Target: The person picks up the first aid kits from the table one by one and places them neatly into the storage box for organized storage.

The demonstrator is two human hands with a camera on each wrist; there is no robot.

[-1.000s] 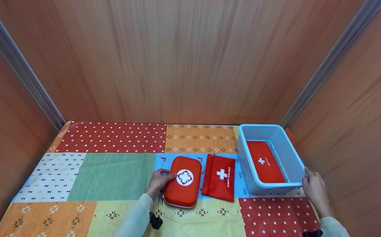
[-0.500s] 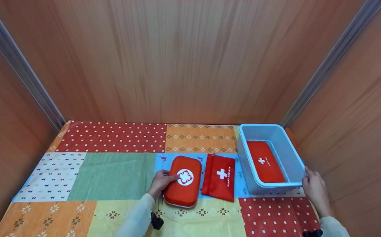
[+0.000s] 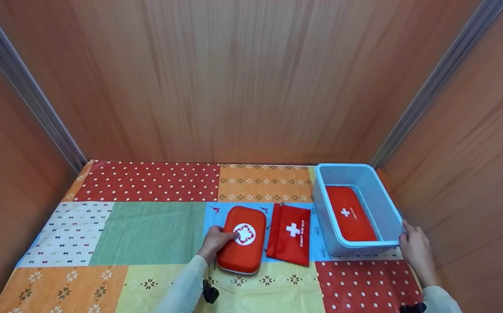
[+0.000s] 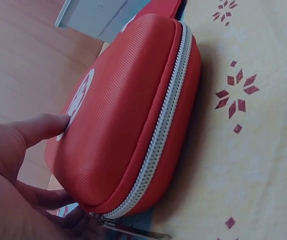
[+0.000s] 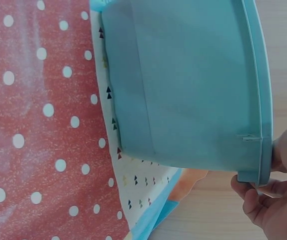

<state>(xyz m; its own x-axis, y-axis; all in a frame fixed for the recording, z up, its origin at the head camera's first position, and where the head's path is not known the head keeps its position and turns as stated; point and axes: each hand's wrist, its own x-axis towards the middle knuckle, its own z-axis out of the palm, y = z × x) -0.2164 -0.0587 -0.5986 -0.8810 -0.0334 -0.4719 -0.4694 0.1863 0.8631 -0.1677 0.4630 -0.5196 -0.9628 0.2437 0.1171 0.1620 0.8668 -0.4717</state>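
Note:
A red zippered hard case [image 3: 247, 254] with a white round emblem lies on the patchwork cloth. My left hand [image 3: 215, 242] pinches its left side, thumb on top by the emblem and fingers low along the edge. In the left wrist view, the case's white zipper [image 4: 163, 125] faces the camera and the thumb presses the lid. My right hand [image 3: 416, 250] grips the near right corner of a light blue plastic bin [image 3: 327, 226]; in the right wrist view, fingers curl under the rim [image 5: 264, 125]. Inside the bin a red first aid pouch [image 3: 351, 221] lies flat.
Between the case and the bin lies a flat red first aid kit pouch [image 3: 293, 250] with a white cross. The patchwork cloth [image 3: 160, 234] covers the table. Wood-grain panels [image 3: 260, 87] rise at the back and both sides, the right one close beside the bin.
My left hand has shifted slightly right, its thumb sliding further onto the emblem of the case. The case, the bin and my right hand stay where they were.

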